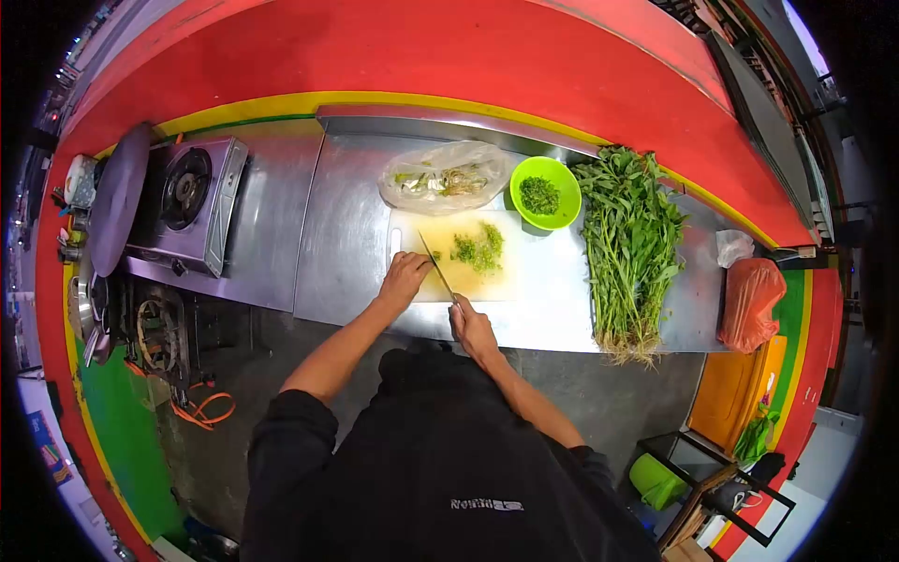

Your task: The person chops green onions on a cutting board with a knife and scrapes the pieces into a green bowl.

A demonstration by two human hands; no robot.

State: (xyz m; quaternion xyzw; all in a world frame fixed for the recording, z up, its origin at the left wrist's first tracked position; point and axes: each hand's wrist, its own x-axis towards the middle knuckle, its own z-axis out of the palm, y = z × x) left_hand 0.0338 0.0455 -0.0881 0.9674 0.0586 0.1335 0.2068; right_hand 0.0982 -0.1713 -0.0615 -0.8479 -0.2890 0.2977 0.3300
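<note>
My right hand (471,324) is closed round the handle of a knife (438,266), whose blade points up and to the left across a pale cutting board (498,284). Just left of the blade, my left hand (408,274) rests on the board with fingers curled over a small bit of greens, mostly hidden under the fingertips. A loose heap of chopped greens (479,246) lies on the board to the right of the knife. Beyond the board's upper right corner, a lime-green bowl (567,207) holds more chopped greens (539,196).
A clear plastic bag (448,178) with stalks inside lies behind the board. Long leafy greens with roots (634,248) cover the steel counter (348,225) on the right, near an orange-red bag (752,302). At the left stands a gas stove (187,192).
</note>
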